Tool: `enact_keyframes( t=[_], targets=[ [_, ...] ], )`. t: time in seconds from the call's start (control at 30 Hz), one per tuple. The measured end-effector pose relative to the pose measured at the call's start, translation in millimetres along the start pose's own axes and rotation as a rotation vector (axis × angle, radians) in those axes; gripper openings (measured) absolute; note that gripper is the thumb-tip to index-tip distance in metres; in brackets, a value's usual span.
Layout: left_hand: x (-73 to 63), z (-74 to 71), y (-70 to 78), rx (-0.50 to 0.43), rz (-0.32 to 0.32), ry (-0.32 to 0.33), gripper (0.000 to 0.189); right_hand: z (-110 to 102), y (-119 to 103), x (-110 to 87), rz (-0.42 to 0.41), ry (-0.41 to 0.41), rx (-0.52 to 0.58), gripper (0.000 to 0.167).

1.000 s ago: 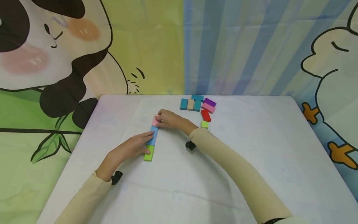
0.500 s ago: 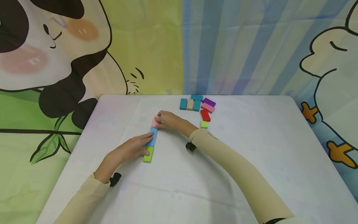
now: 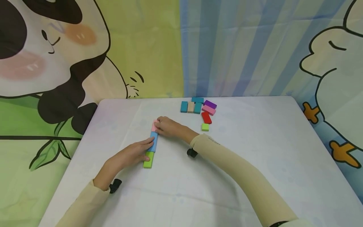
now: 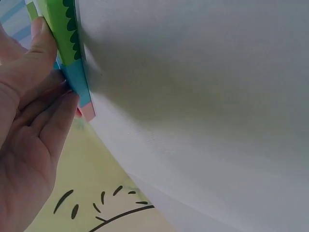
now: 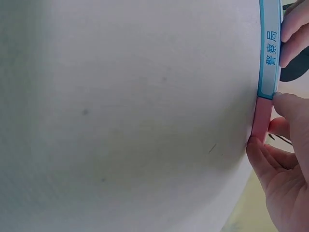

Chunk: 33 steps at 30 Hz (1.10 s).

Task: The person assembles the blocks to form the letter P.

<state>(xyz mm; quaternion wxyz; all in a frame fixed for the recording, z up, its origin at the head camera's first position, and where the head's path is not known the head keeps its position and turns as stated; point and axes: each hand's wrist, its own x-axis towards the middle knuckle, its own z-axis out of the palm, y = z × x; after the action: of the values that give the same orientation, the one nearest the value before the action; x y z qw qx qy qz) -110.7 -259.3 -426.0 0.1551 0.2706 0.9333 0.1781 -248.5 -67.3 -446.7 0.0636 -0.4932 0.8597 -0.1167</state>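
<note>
A green block [image 3: 148, 160], a blue block [image 3: 152, 142] and a pink block [image 3: 154, 125] lie end to end in a straight row on the white table. My left hand [image 3: 129, 156] rests along the row's left side, its nearly straight fingers on the blue block and its thumb on the green one. At the far end my right hand [image 3: 172, 128] pinches the pink block between thumb and fingers. In the right wrist view the blue block [image 5: 269, 48] shows printed characters on its side and meets the pink block [image 5: 261, 118]. Scalloped dark green marks the green block [image 4: 65, 29] in the left wrist view.
Near the table's back edge lie several loose blocks: teal ones [image 3: 197, 107], a tan one [image 3: 190, 107], a purple one [image 3: 210, 104] and a pink one [image 3: 209, 110]. Closer in are a red block [image 3: 206, 118] and a small lime block [image 3: 205, 127]. A cartoon-printed cloth [image 3: 153, 47] hangs behind.
The head view has tilted slightly, so the scene sits a little lower at left. Both hands stay at the same blocks, and the row keeps its order.
</note>
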Motion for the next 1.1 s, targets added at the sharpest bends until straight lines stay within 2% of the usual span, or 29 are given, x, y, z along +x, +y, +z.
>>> enact_keyframes(
  t=[0.13,0.3,0.37,0.53,0.63,0.73,0.83,0.97,1.1],
  targets=[
    [6.5,-2.0,1.5,0.025,-0.041,-0.005,0.075,0,-1,-1.5,0.022,-0.021,-0.039,0.026],
    [13.1,-5.4,-4.5,-0.037,-0.084,-0.031,0.075,0,-1,-3.1,0.039,-0.036,-0.013,0.026],
    [14.0,-6.7,-8.5,-0.051,-0.091,-0.044,0.082,-1,-1,-3.6,0.039,-0.035,0.009,0.028],
    [15.6,-10.6,-13.9,0.048,-0.065,-0.035,0.106,-2,-1,-5.4,0.03,-0.019,0.039,0.035],
    [16.6,-11.7,-15.9,0.092,-0.058,-0.027,0.111,-3,-1,-6.9,0.032,-0.027,0.094,0.039],
    [17.9,-11.8,-17.9,0.106,-0.072,-0.036,0.114,-10,2,-9.7,0.083,-0.052,0.166,0.046],
    [19.8,-12.2,-19.3,0.113,-0.081,-0.038,0.117,-26,19,-14.3,0.162,-0.055,0.179,0.055],
    [23.6,-11.9,-21.1,0.119,-0.066,-0.03,0.12,-53,61,-24.6,0.29,-0.039,0.125,0.065],
    [27.5,-10.6,-24.1,0.112,-0.036,-0.034,0.121,-64,100,-38.6,0.415,-0.089,0.088,0.075]
  ],
)
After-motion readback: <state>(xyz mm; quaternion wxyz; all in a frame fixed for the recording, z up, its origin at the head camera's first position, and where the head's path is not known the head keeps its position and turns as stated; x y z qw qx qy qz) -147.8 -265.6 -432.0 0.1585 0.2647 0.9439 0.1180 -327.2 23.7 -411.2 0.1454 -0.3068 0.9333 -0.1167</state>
